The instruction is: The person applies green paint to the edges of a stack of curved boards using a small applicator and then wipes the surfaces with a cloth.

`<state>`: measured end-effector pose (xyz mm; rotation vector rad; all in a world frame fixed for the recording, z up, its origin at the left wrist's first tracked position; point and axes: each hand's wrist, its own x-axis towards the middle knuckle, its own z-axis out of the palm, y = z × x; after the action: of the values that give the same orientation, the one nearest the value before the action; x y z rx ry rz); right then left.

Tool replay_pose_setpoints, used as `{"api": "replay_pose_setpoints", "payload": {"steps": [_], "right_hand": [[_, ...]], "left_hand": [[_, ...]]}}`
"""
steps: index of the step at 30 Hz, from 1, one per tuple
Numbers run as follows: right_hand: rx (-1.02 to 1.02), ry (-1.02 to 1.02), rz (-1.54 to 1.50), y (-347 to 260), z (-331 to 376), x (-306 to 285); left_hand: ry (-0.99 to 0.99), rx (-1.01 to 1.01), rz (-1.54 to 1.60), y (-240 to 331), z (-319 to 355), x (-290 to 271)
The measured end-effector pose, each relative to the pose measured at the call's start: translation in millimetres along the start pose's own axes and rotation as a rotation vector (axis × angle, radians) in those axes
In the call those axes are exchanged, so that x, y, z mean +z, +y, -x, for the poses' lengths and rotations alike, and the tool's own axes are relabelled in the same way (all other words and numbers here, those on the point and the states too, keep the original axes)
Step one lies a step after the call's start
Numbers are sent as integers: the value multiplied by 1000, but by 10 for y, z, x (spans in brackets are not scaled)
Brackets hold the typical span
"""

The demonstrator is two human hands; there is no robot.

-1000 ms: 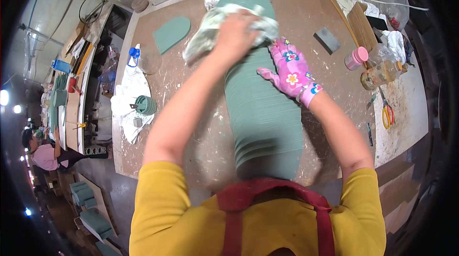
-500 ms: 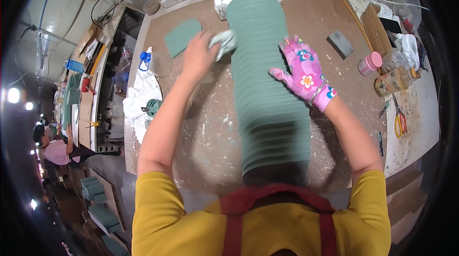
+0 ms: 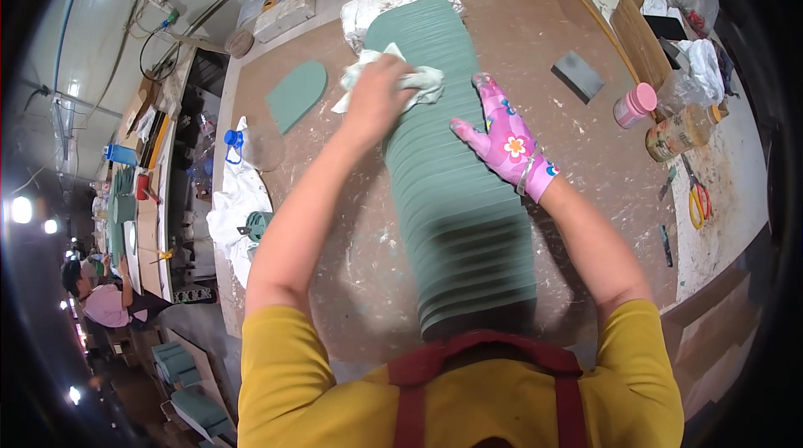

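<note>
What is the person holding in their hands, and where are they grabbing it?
The bare left hand grips a crumpled whitish cloth around its bunched middle. The right hand, in a pink flowered glove, holds nothing; it lies flat on the green stacked panels.

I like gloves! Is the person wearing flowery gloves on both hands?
No, only the right hand wears a pink flowery glove; the left hand is bare, holding a white cloth.

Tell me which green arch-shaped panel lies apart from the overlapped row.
The single green panel lying flat on the brown tabletop, left of the row and the cloth-holding left hand; nothing overlaps it.
</note>
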<state>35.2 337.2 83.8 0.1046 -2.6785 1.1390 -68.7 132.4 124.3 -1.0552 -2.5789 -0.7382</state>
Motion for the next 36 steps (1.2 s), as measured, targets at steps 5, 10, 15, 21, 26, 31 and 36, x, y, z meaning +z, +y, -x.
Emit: {"api": "replay_pose_setpoints", "payload": {"steps": [5,10,15,21,26,31,36], "right_hand": [[220,-23,-247,156,-156,37],[159,3,-93,73,-147,41],[76,47,9,133,-131,135],[172,25,-37,36,-125,44],[99,47,-34,52,-149,88],[119,13,-81,165,-142,55],[-172,54,201,137,-397,-92]], "left_hand": [[-27,95,-100,243,-355,307],[32,154,-163,444,-652,715],[314,-47,135,333,-1047,691],[105,-33,-45,-184,-603,-179],[37,7,-63,39,-486,489],[195,-130,126,33,-1000,380],[171,10,-117,-220,-835,-90]]}}
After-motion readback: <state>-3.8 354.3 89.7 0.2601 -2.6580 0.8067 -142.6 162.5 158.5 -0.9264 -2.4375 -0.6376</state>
